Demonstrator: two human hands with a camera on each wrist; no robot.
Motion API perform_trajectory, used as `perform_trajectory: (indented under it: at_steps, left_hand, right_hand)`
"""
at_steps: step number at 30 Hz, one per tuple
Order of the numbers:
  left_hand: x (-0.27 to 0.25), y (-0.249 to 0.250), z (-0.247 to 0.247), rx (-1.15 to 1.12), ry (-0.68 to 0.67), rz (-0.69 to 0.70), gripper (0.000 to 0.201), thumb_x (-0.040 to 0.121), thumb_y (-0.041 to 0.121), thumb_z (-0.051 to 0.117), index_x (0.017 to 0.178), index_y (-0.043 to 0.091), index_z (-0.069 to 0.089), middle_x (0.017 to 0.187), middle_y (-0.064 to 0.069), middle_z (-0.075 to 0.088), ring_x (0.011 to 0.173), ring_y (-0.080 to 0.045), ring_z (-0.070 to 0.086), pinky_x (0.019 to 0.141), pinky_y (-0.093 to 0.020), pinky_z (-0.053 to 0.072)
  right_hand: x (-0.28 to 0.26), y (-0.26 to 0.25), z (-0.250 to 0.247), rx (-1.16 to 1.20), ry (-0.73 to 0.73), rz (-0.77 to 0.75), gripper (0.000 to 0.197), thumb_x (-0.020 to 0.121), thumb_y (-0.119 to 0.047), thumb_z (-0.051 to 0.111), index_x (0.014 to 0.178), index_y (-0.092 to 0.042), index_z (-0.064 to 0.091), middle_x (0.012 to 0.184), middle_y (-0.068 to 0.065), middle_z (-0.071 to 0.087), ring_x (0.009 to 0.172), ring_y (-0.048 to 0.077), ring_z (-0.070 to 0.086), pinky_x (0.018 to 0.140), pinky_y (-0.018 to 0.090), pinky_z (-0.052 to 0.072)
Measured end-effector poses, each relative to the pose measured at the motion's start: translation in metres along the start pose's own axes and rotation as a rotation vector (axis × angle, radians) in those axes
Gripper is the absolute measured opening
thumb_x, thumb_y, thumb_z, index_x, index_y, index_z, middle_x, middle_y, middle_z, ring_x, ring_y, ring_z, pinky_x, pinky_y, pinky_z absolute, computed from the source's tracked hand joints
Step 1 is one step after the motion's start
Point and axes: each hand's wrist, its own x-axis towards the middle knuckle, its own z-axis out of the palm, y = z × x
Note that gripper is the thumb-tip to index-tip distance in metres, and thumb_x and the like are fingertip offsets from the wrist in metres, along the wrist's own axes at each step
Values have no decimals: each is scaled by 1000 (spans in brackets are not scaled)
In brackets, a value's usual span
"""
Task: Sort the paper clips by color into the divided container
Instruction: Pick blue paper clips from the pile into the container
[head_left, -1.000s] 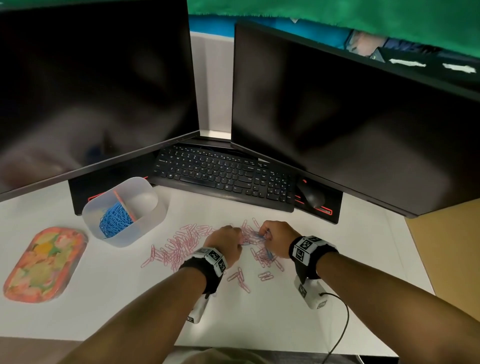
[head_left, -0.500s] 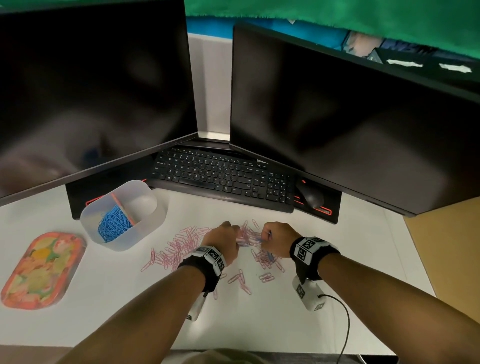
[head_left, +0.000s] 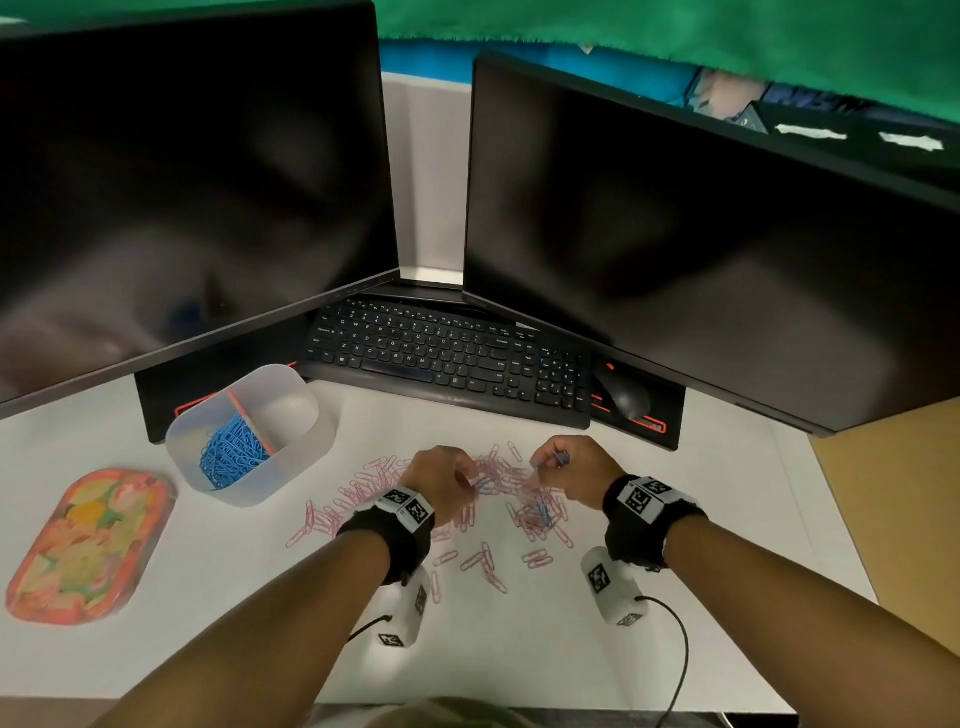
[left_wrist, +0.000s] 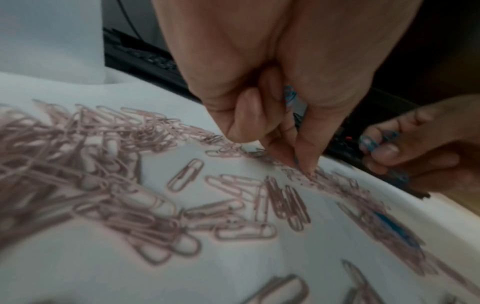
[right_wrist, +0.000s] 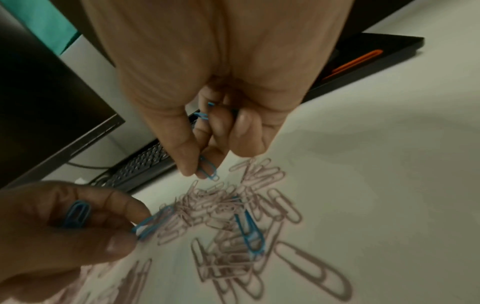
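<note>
Pink paper clips (head_left: 374, 493) (left_wrist: 145, 207) (right_wrist: 231, 207) lie scattered on the white desk, with a few blue clips (head_left: 543, 512) (right_wrist: 249, 232) mixed in. My left hand (head_left: 447, 478) (left_wrist: 291, 131) hovers over the pile, fingers curled round blue clips (left_wrist: 289, 95) and pinching another at its tips. My right hand (head_left: 566, 467) (right_wrist: 207, 164) pinches a blue clip (right_wrist: 209, 167) between thumb and finger and keeps more curled in the palm. The translucent divided container (head_left: 296, 457) stands at the left; one compartment holds blue clips (head_left: 228, 452), the other looks bare.
Two dark monitors (head_left: 675, 234) loom over the back of the desk. A black keyboard (head_left: 447, 358) and mouse (head_left: 623, 397) sit behind the pile. A floral oval tray (head_left: 88, 543) lies at the far left. A cable (head_left: 680, 660) trails from my right wrist.
Both hands stayed over the pile, their fingers working among the clips. The right hand has lifted slightly with a blue clip pinched; the two hands have drawn a little apart.
</note>
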Motion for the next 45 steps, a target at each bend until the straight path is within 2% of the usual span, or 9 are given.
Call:
perform_trajectory:
  at_steps: [4, 6, 9, 11, 14, 18, 24, 29, 45]
  left_hand:
    - [0, -1, -5, -149, -42, -36, 18, 88, 18, 61, 103, 18, 72, 97, 6, 66, 90, -13, 61, 76, -19, 45]
    - [0, -1, -8, -263, -89, -76, 12, 90, 19, 58, 89, 16, 70, 81, 1, 64, 70, -14, 57, 63, -21, 44]
    - [1, 0, -14, -529, -164, -210, 18, 87, 6, 44, 73, 9, 54, 66, -4, 44, 46, -14, 30, 47, -19, 25]
    - [0, 1, -18, -707, -194, -277, 23, 84, 0, 36, 69, 8, 51, 66, -7, 44, 44, -14, 23, 46, -16, 23]
    - [-2, 1, -19, -893, -207, -314, 24, 84, 5, 33, 66, 10, 48, 63, -5, 43, 41, -11, 22, 45, -17, 17]
    - [-3, -3, -19, -939, -193, -309, 22, 85, 13, 36, 66, 12, 48, 61, -2, 43, 40, -11, 25, 48, -22, 15]
    - [-5, -6, -22, -909, -186, -304, 21, 86, 18, 40, 68, 11, 49, 61, -2, 46, 41, -13, 28, 49, -23, 18]
    - [-12, -9, -28, -901, -158, -302, 21, 87, 18, 40, 69, 11, 49, 63, -3, 46, 41, -12, 30, 46, -19, 20]
    - [-28, -28, -48, -934, -104, -308, 23, 88, 21, 41, 71, 10, 51, 65, -3, 48, 41, -12, 30, 45, -21, 20]
  right_hand:
    - [-3, 3, 1, 392, -58, 146, 20, 85, 5, 49, 91, -6, 64, 65, 7, 49, 50, 14, 36, 46, 23, 30]
    - [-6, 6, 3, 562, -65, 221, 21, 84, 4, 40, 80, -3, 60, 59, 7, 43, 49, 15, 32, 48, 25, 25]
    - [-10, 9, 7, 660, -61, 325, 23, 88, -3, 37, 74, -4, 55, 50, 3, 34, 47, 17, 29, 50, 26, 24]
    - [-15, 8, 9, 563, -41, 340, 22, 92, -8, 40, 76, -3, 56, 47, 1, 35, 48, 17, 33, 51, 26, 30]
    - [-27, 4, 13, -11, 12, 229, 21, 90, -24, 57, 81, -6, 62, 61, 1, 55, 60, 15, 51, 54, 24, 39]
    - [-39, 8, 27, -398, 70, 104, 26, 81, -33, 66, 68, -12, 59, 71, 6, 63, 62, 17, 55, 60, 30, 50]
    - [-31, 8, 33, -362, 99, 125, 44, 85, -37, 66, 53, -16, 45, 51, -2, 47, 48, 13, 45, 46, 21, 36]
    - [-32, 8, 30, -404, 97, 130, 17, 81, -22, 61, 70, -17, 50, 74, 2, 59, 66, 18, 55, 59, 26, 46]
    - [-30, -12, 22, -556, -2, 90, 20, 90, -17, 49, 89, -9, 67, 97, 7, 68, 89, 22, 63, 71, 27, 49]
